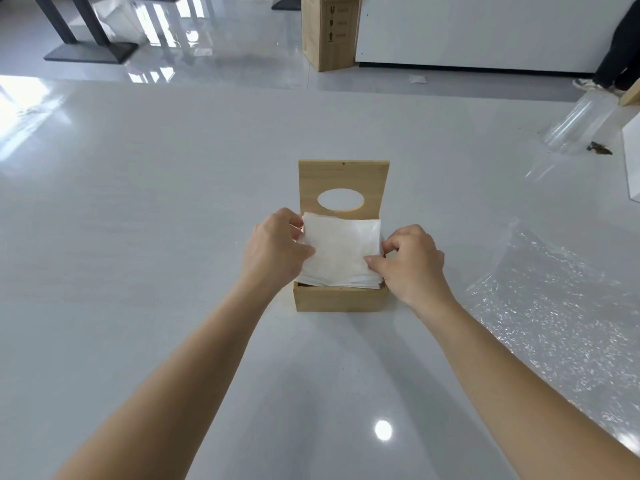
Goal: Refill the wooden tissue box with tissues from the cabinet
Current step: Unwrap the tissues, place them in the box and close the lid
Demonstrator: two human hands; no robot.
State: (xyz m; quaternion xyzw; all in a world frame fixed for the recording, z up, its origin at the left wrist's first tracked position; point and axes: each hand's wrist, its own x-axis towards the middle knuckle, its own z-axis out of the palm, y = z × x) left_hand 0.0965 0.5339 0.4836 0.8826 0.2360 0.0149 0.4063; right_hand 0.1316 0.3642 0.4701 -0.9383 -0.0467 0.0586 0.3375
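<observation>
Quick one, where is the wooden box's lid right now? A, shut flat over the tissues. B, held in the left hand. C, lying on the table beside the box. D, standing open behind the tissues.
D: the lid stands upright at the back of the box, behind the tissues that the left hand and right hand pinch.

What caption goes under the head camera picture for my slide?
Left hand and right hand hold tissues in the open box, lid up.

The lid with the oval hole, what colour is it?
The upright wooden lid is light tan, clearest in the head view.
</observation>
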